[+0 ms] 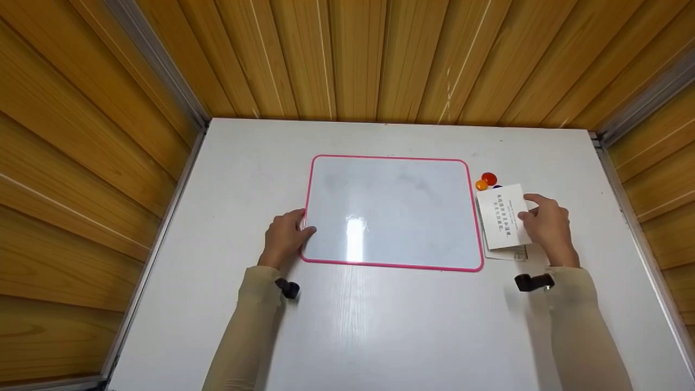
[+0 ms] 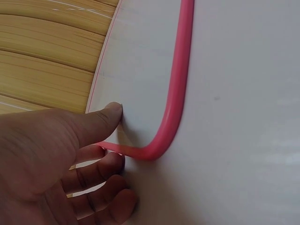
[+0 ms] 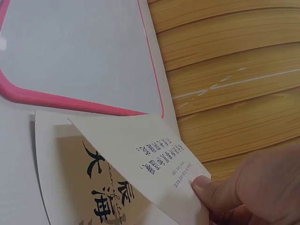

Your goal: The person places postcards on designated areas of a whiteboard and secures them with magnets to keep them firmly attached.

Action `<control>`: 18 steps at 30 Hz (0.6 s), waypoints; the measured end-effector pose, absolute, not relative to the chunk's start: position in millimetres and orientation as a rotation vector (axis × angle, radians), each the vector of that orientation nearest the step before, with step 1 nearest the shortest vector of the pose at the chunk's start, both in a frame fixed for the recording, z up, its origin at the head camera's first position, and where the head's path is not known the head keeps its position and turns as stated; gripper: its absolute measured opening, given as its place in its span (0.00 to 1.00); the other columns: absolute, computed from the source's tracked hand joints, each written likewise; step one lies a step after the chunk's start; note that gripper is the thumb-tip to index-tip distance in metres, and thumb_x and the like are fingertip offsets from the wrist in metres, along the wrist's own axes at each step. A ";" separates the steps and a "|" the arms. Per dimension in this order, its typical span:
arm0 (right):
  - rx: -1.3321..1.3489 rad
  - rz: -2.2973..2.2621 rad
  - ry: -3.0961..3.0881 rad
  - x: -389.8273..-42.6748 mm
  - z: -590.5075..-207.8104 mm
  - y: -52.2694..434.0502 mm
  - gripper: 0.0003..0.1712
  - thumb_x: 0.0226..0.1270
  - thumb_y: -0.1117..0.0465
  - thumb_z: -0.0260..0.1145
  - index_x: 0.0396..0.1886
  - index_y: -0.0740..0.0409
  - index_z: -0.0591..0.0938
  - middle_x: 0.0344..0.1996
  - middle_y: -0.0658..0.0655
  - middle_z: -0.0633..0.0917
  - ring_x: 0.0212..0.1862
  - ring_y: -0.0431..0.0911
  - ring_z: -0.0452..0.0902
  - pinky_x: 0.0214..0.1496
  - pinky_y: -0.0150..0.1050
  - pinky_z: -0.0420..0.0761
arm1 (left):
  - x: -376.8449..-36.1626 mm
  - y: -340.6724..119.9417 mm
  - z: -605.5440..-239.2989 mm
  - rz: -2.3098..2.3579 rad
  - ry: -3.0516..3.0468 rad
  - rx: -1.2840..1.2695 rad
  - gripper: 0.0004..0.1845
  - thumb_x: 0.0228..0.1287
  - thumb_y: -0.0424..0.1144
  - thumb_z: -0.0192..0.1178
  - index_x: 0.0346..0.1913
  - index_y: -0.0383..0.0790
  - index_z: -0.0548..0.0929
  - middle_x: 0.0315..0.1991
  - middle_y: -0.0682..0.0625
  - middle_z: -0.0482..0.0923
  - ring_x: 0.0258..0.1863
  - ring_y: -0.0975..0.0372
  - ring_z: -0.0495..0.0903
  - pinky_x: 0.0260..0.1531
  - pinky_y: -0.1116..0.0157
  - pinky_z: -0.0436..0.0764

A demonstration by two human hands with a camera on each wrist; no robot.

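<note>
A whiteboard (image 1: 391, 212) with a pink frame lies flat on the white table. At its left edge, my left hand (image 1: 283, 234) grips the frame, thumb on the board's face and fingers at the outer side, as the left wrist view shows. To the right of the board, my right hand (image 1: 547, 225) pinches a white card (image 1: 502, 214) printed with dark characters. The card is lifted and tilted over another card (image 3: 98, 183) with large black characters on a tan ground, which lies on the table and is partly covered.
Just beyond the cards lie a red round magnet-like piece (image 1: 489, 178), an orange one (image 1: 481, 185) and a dark blue one, mostly hidden by the lifted card. Wood-patterned walls (image 1: 353, 60) stand around the white table (image 1: 402, 326) at the back and both sides.
</note>
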State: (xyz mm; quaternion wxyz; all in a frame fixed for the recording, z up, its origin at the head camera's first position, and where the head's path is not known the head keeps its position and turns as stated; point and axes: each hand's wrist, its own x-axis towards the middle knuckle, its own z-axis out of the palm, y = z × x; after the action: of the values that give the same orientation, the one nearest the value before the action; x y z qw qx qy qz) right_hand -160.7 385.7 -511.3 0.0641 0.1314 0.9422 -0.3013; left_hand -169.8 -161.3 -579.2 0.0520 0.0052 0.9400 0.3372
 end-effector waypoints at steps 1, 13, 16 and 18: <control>0.393 -0.913 2.847 -161.4 -511.5 384.9 0.32 0.76 0.66 0.59 0.76 0.67 0.65 0.52 0.79 0.80 0.49 0.65 0.77 0.44 0.51 0.77 | -169.7 -161.4 -579.4 1.029 2.859 0.016 0.29 0.65 0.44 0.71 0.66 0.37 0.80 0.41 0.45 0.86 0.38 0.55 0.76 0.45 0.53 0.79; 0.380 -0.964 2.828 -168.5 -511.7 370.1 0.32 0.78 0.64 0.58 0.77 0.66 0.64 0.52 0.77 0.80 0.48 0.63 0.77 0.46 0.51 0.76 | -170.3 -162.1 -581.7 1.045 2.850 0.010 0.31 0.64 0.45 0.71 0.68 0.38 0.79 0.50 0.43 0.86 0.42 0.54 0.79 0.50 0.52 0.80; 0.370 -0.961 2.835 -170.1 -512.0 367.0 0.32 0.77 0.64 0.59 0.77 0.66 0.65 0.51 0.76 0.80 0.48 0.63 0.78 0.46 0.50 0.76 | -170.1 -161.8 -581.5 1.042 2.850 0.007 0.31 0.64 0.45 0.71 0.68 0.37 0.79 0.48 0.43 0.87 0.42 0.54 0.78 0.50 0.51 0.80; 0.366 -0.964 2.843 -171.1 -511.8 364.4 0.32 0.77 0.65 0.59 0.77 0.65 0.66 0.50 0.76 0.81 0.47 0.62 0.78 0.45 0.49 0.76 | -170.0 -161.6 -580.8 1.035 2.850 0.006 0.31 0.65 0.45 0.71 0.68 0.37 0.79 0.47 0.43 0.87 0.41 0.54 0.78 0.49 0.52 0.80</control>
State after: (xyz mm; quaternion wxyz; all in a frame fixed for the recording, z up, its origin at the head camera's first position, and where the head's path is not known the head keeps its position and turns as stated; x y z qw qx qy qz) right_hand -171.1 364.4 -511.8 0.0588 0.1208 0.9385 -0.3182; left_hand -170.0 -161.6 -580.8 0.0547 0.0019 0.9385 0.3408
